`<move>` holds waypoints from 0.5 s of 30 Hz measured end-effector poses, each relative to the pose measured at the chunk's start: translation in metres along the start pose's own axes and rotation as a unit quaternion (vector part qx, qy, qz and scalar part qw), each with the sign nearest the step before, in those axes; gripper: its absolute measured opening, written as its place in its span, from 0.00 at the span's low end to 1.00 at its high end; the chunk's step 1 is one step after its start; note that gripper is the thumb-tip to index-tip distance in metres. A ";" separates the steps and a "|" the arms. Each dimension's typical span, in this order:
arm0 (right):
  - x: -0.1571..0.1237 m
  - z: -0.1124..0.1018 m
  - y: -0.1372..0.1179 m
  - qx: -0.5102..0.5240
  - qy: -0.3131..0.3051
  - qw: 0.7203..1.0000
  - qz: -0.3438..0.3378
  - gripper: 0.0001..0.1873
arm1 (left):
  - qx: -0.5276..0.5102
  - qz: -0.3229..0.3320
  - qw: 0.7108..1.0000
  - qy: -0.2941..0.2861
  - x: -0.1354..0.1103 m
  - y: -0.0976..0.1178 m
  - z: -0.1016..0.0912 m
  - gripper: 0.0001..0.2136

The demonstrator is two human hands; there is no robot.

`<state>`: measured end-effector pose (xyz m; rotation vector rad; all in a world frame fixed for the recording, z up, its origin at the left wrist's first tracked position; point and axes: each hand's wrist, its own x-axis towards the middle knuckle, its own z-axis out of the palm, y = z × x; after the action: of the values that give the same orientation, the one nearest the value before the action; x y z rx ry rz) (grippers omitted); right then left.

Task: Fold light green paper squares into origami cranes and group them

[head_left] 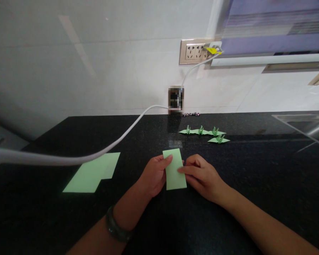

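Note:
A light green paper (174, 169), folded into a narrow rectangle, lies on the black countertop (241, 170) between my two hands. My left hand (154, 175) grips its left edge, thumb on top and fingers curled. My right hand (202, 177) presses the right edge with the index finger stretched onto the paper and the other fingers curled. A dark bracelet (117, 228) is on my left wrist.
Loose green paper sheets (94, 172) lie to the left. Several folded green paper cranes (206, 134) stand behind the hands. A white cable (95, 154) crosses the counter from a wall socket (198, 51). A steel sink (308, 127) is at the right.

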<state>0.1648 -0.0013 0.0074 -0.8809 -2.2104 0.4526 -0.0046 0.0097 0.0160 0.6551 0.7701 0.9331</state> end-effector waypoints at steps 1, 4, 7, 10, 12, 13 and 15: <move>0.000 0.002 -0.001 0.023 0.014 0.999 0.020 0.10 | 0.000 0.007 1.000 -0.004 0.000 -0.001 0.000 0.12; 0.002 0.007 -0.003 0.095 0.075 0.985 0.127 0.08 | 0.007 0.033 0.999 -0.016 0.000 -0.003 0.000 0.11; 0.003 0.011 -0.004 0.152 0.094 0.957 0.229 0.11 | 0.037 0.043 0.998 -0.020 0.000 -0.005 0.000 0.13; 0.004 0.012 -0.005 0.188 0.089 0.939 0.272 0.12 | 0.077 0.063 0.995 -0.022 -0.001 -0.006 0.001 0.18; 0.004 0.012 -0.006 0.196 0.096 0.934 0.283 0.13 | 0.116 0.076 0.990 -0.022 -0.002 -0.006 0.002 0.19; 0.004 0.012 -0.006 0.198 0.100 0.932 0.286 0.13 | 0.140 0.079 0.987 -0.017 -0.003 -0.006 0.003 0.18; 0.004 0.012 -0.006 0.204 0.102 0.930 0.289 0.13 | 0.181 0.080 0.980 0.002 -0.003 -0.006 0.005 0.15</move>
<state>0.1511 -0.0035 0.0046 -1.2697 -1.5551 1.0054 0.0006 0.0033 0.0152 1.0476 0.9106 0.9479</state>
